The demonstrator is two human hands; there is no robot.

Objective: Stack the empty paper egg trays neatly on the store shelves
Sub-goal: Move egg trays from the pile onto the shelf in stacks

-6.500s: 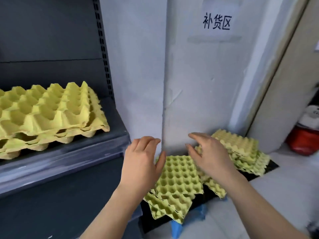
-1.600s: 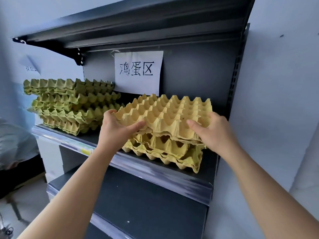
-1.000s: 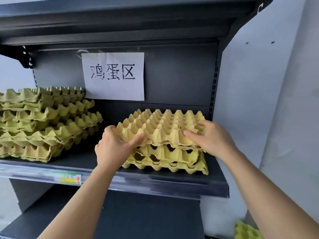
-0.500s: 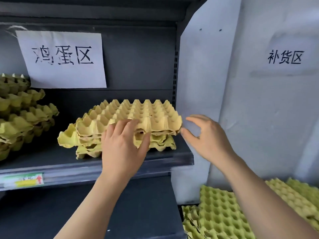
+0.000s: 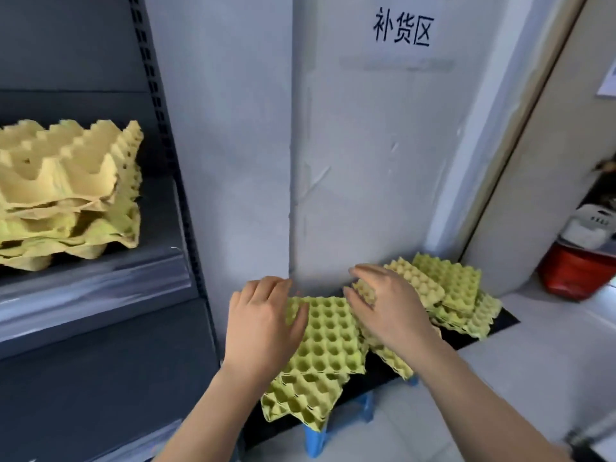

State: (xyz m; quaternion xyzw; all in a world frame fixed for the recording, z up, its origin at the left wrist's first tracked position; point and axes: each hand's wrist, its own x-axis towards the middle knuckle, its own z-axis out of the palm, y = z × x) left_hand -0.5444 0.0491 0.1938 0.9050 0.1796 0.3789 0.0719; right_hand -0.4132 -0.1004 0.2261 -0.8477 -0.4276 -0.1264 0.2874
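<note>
White plaster wall [image 5: 366, 161] fills the view now, a paper sign with black characters [image 5: 401, 30] taped high on it. The view has swung away from the dark grey metal shelf unit [image 5: 100, 278], which sits off to the left. A moment ago both hands were coming off the stack up there; that stack of yellow moulded-paper egg trays [image 5: 66, 195] now rests alone on the shelf board, blurred and a little ragged at its edges.

So one delivery looks done and, I'd say, the next pick-up is starting.

Down low, a black board on blue plastic stools [image 5: 500, 323] carries the supply: a loose pile of yellow-green paper egg trays [image 5: 328, 338] nearest, cups facing up and corners fanned out of line, with a second skewed pile [image 5: 456, 291] further right against the wall.

The left hand [image 5: 263, 325] and the right hand [image 5: 390, 308] hang over the near pile, fingers spread and gently bent, gripping nothing. Whether they touch the top tray I cannot tell.

A red and white container [image 5: 580, 261] sits by the doorway.
</note>
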